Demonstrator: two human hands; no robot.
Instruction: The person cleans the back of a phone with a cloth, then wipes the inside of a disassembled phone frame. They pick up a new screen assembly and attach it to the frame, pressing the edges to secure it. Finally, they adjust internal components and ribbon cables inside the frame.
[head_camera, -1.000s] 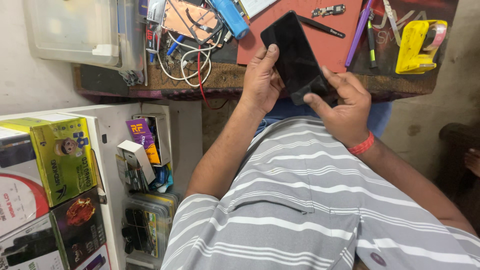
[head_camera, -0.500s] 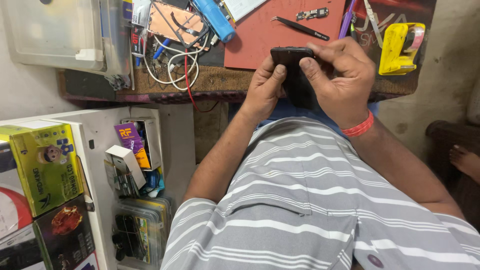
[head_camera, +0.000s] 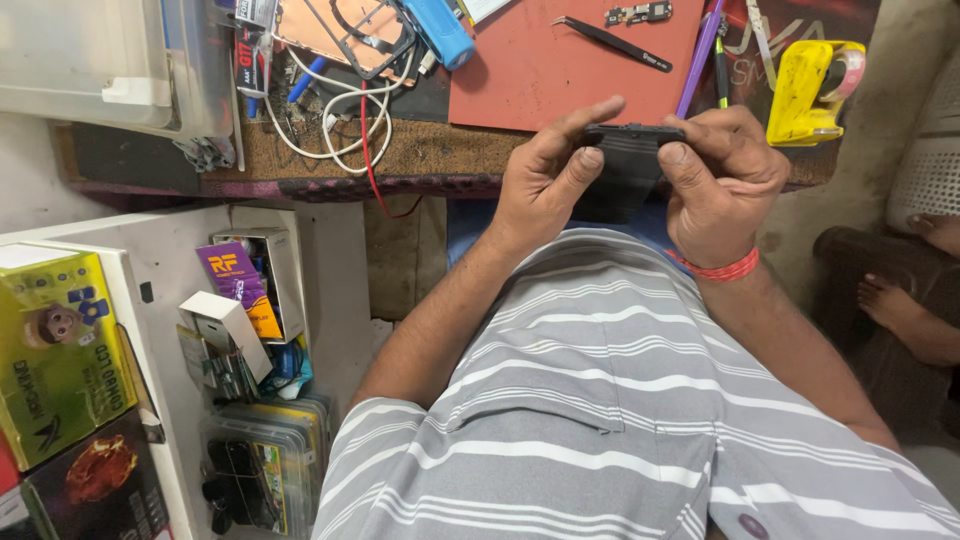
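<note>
A black smartphone (head_camera: 626, 170) is held edge-on between both hands, just in front of the workbench edge and above my striped shirt. My left hand (head_camera: 545, 182) grips its left side, thumb and forefinger pinching the top edge. My right hand (head_camera: 722, 185), with a red band at the wrist, wraps the right side, its thumb pressed on the phone's face. Most of the phone's screen is turned away and hidden by the fingers.
On the bench lie a red work mat (head_camera: 560, 70), black tweezers (head_camera: 612, 44), a purple pen (head_camera: 698, 50), a yellow tape dispenser (head_camera: 815, 90), tangled white and red cables (head_camera: 345, 105) and a blue cylinder (head_camera: 440, 30). Boxes and packets (head_camera: 60, 350) fill the white shelf at left. Another person's bare foot (head_camera: 895, 300) is at right.
The phone went from being held up flat over the red mat to lowered and tilted edge-on at the bench edge. Both hands closed tighter around it.
</note>
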